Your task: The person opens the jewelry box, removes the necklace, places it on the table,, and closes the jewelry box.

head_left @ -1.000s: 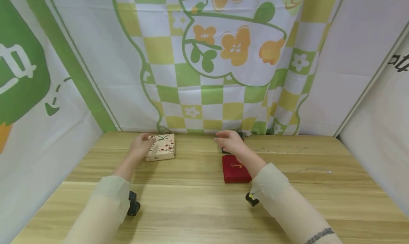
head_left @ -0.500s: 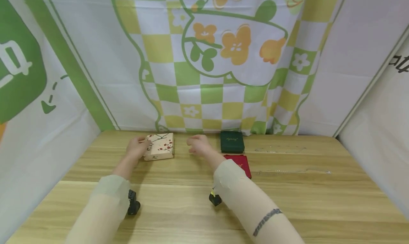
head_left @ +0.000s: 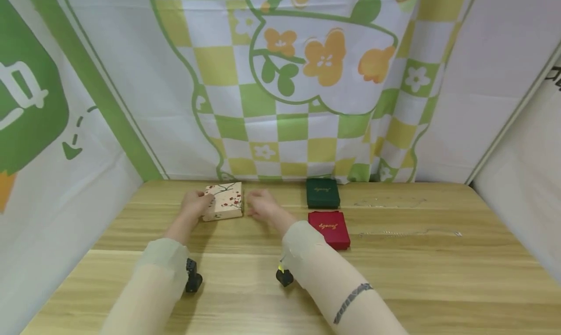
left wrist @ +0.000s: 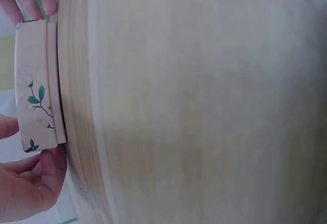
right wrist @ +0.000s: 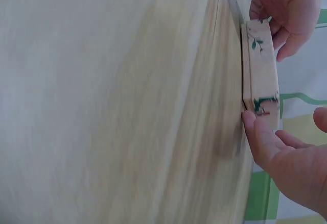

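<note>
A cream box point(head_left: 225, 201) with red blossoms and dark branches on its lid lies at the table's back left. My left hand point(head_left: 196, 206) holds its left end, thumb over the lid's edge and fingers bent against the side, as the left wrist view also shows. At the opposite end is my right hand point(head_left: 261, 206). In the right wrist view, the right fingertips point(right wrist: 249, 118) come right up to the end of the box point(right wrist: 264, 66), low near the table, with the thumb held away from it. A seam between lid and base runs along the box's side.
Right of the hands, a dark green box point(head_left: 323, 194) stands behind a red box point(head_left: 329, 228), both with gold lettering. Two thin chains, a rear chain point(head_left: 390, 202) and a front chain point(head_left: 409, 233), lie on the wooden table point(head_left: 245, 276). A patterned cloth point(head_left: 289, 130) hangs behind.
My right hand has moved left from over the green and red boxes to the cream box's right end, uncovering both. The left hand has stayed at the cream box's left end.
</note>
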A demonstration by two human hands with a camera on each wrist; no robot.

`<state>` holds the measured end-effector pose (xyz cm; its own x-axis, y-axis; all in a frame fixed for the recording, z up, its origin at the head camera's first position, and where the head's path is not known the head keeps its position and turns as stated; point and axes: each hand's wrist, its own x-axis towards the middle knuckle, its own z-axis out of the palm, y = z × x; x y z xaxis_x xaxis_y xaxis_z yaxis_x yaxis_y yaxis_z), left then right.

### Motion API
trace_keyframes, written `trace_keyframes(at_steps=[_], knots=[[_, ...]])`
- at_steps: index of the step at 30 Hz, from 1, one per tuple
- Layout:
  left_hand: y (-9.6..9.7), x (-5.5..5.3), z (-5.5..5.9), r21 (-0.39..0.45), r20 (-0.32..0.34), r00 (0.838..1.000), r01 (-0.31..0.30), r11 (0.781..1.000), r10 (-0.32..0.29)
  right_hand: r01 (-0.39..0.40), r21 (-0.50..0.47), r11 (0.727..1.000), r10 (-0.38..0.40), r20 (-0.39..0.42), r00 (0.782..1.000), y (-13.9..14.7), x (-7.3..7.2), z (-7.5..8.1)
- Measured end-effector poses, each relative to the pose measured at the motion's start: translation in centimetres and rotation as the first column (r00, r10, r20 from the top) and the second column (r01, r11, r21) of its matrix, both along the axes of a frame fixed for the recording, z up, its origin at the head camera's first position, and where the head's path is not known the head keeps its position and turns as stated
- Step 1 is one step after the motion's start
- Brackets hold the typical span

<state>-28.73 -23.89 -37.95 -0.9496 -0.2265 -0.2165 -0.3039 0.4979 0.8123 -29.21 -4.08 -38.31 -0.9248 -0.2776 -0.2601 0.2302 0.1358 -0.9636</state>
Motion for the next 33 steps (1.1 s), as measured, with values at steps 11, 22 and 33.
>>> trace_keyframes(at_steps=[11,22,33], knots=[[0.2,0.1,0.0,0.034,0.005,1.000,-0.014,0.999,0.014,-0.024,-0.032,0.999,0.025,0.046,0.999,-0.8,0.8,-0.3],[0.2,0.3,0.7,0.184,0.052,0.998,0.031,0.982,-0.041,0.066,-0.036,0.997,-0.064,0.060,0.996,-0.1,1.0,-0.5],[0.2,0.8,1.2,0.269,0.206,0.973,0.045,0.962,-0.103,0.113,-0.060,0.992,-0.109,0.072,0.991,0.6,1.2,-0.7]])
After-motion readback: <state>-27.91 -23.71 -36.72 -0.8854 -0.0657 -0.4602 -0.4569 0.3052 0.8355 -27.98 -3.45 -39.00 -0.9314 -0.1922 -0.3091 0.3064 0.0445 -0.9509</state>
